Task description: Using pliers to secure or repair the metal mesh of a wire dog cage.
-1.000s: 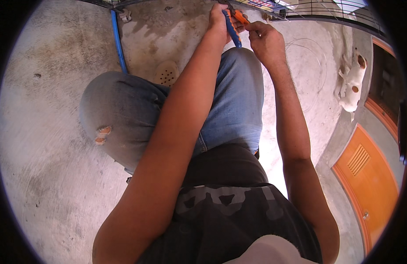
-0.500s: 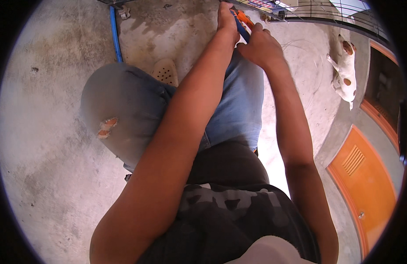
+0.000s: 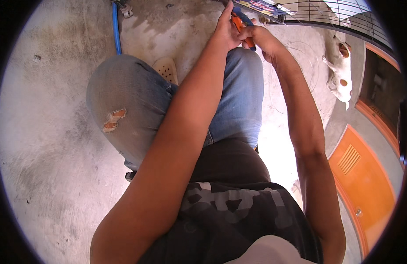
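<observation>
A pair of pliers [image 3: 243, 16] with blue and orange grips lies between my hands, close to the top edge of the view. My right hand [image 3: 261, 38] is closed round its grips, the thumb and fingers crossing over them. Just left of the pliers, my left hand [image 3: 228, 31] reaches up to the edge of a black wire cage [image 3: 322, 27]. One finger of it points upward, and the others are curled partly out of sight. What they pinch at the cage is too small to make out.
A blue pipe [image 3: 116, 31] stands at the upper left. My beige clog [image 3: 166, 70] rests on the concrete floor [image 3: 49, 132]. Thin loops of wire [image 3: 312, 66] lie right of my knee. A white dog with brown patches [image 3: 342, 75] lies beyond, near an orange door [image 3: 366, 176].
The pliers have turned in my right hand, so the blue grip now shows above the orange one. My right wrist has bent, and both hands have shifted slightly.
</observation>
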`<move>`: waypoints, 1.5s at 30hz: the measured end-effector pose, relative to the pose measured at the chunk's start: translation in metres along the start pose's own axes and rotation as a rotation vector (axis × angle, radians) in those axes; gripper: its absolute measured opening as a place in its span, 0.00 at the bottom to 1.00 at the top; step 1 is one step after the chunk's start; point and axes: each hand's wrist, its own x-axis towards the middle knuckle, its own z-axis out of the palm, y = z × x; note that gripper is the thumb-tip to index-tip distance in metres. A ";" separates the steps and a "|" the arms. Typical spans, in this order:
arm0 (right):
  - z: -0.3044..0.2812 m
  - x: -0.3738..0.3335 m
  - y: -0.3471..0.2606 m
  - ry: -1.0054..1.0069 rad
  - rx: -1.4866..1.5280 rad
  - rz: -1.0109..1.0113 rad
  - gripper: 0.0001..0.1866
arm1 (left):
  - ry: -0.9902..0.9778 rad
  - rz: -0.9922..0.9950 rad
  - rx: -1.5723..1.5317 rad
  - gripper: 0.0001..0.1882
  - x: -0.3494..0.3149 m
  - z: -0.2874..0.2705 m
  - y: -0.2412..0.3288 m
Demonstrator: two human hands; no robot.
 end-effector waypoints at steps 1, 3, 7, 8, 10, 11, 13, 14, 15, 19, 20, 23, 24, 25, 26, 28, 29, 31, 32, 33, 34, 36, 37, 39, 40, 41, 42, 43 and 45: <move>0.004 -0.002 0.001 -0.015 0.195 -0.027 0.09 | -0.156 0.019 -0.016 0.40 -0.008 -0.001 -0.001; 0.014 -0.007 0.001 -0.034 0.387 -0.054 0.12 | -0.299 0.013 -0.119 0.41 -0.011 0.001 0.003; 0.028 -0.011 0.003 -0.324 1.021 -0.136 0.23 | -0.463 0.023 -0.276 0.33 0.008 -0.003 0.012; 0.027 -0.008 0.004 -0.326 1.020 -0.138 0.23 | -0.470 -0.027 -0.295 0.28 0.017 -0.004 0.016; 0.031 -0.006 0.006 -0.298 1.209 -0.107 0.15 | -0.471 -0.128 -0.326 0.23 0.028 -0.013 0.020; 0.028 -0.004 0.007 -0.361 1.183 -0.148 0.14 | -0.548 -0.252 -0.220 0.22 0.030 -0.021 0.024; 0.020 0.001 0.009 -0.372 1.057 -0.162 0.14 | -0.516 -0.195 -0.260 0.20 0.030 -0.021 0.023; 0.016 0.001 0.009 -0.384 0.926 -0.176 0.14 | -0.485 -0.133 -0.301 0.20 0.029 -0.020 0.024; 0.000 -0.003 0.028 -0.338 0.947 -0.161 0.14 | -0.297 -0.116 -0.088 0.11 0.016 -0.003 0.010; -0.006 -0.044 0.005 0.141 -0.332 -0.016 0.40 | -0.161 -0.102 -0.124 0.08 0.013 0.005 0.015; 0.008 -0.052 0.002 0.137 -0.332 -0.011 0.40 | -0.157 -0.104 -0.127 0.08 0.012 0.007 0.014; 0.035 -0.057 -0.020 0.494 -0.848 -0.184 0.39 | -0.040 -0.027 -0.029 0.09 0.028 0.009 0.012; 0.034 -0.052 -0.019 0.498 -0.846 -0.172 0.39 | -0.043 -0.039 -0.028 0.09 0.031 0.014 0.007; 0.033 -0.045 -0.016 0.497 -0.889 -0.160 0.36 | 0.020 -0.055 -0.020 0.09 0.034 0.017 0.002; 0.031 -0.040 -0.012 0.495 -0.932 -0.148 0.34 | 0.083 -0.072 -0.011 0.08 0.037 0.021 -0.002; 0.033 -0.030 -0.017 0.512 -0.933 -0.206 0.28 | 0.102 -0.062 -0.038 0.08 0.053 0.006 0.011; 0.031 -0.025 -0.025 0.473 -0.902 -0.145 0.25 | 0.116 -0.068 -0.061 0.08 0.059 -0.002 0.016; 0.017 -0.016 -0.010 0.441 -0.865 -0.026 0.22 | 0.152 -0.088 0.020 0.08 0.052 0.010 0.000; 0.010 -0.013 -0.001 0.436 -0.859 -0.024 0.19 | 0.179 -0.088 0.104 0.08 0.046 0.021 -0.006; 0.014 -0.010 -0.008 0.412 -0.857 -0.073 0.16 | 0.142 -0.047 0.115 0.09 0.048 0.013 0.006; 0.006 -0.005 -0.003 0.412 -0.859 -0.064 0.16 | 0.141 -0.055 0.113 0.09 0.044 0.017 0.005; -0.009 0.003 -0.005 0.110 -1.438 -0.469 0.18 | 0.162 -0.051 0.285 0.11 0.037 0.023 0.010; -0.013 0.008 -0.014 0.080 -1.381 -0.529 0.16 | 0.184 -0.122 0.356 0.22 0.043 0.016 0.014; -0.015 0.009 -0.006 0.067 -0.798 -0.262 0.15 | -0.053 -0.132 0.199 0.25 0.024 0.009 0.004; -0.009 0.008 -0.011 0.049 -0.222 -0.037 0.15 | -0.277 -0.104 0.036 0.28 0.010 0.005 0.014; -0.003 0.006 -0.014 0.046 -0.226 -0.038 0.15 | -0.440 -0.199 -0.178 0.33 0.018 -0.013 0.013; 0.003 0.002 -0.016 -0.016 0.045 -0.057 0.14 | -0.438 -0.200 -0.182 0.33 0.014 -0.010 0.015; 0.005 -0.004 -0.013 -0.065 0.318 -0.069 0.13 | -0.416 -0.176 -0.227 0.34 0.004 -0.002 0.013; 0.002 -0.002 -0.005 -0.192 0.711 -0.076 0.15 | -0.392 -0.145 -0.269 0.34 0.006 0.000 0.014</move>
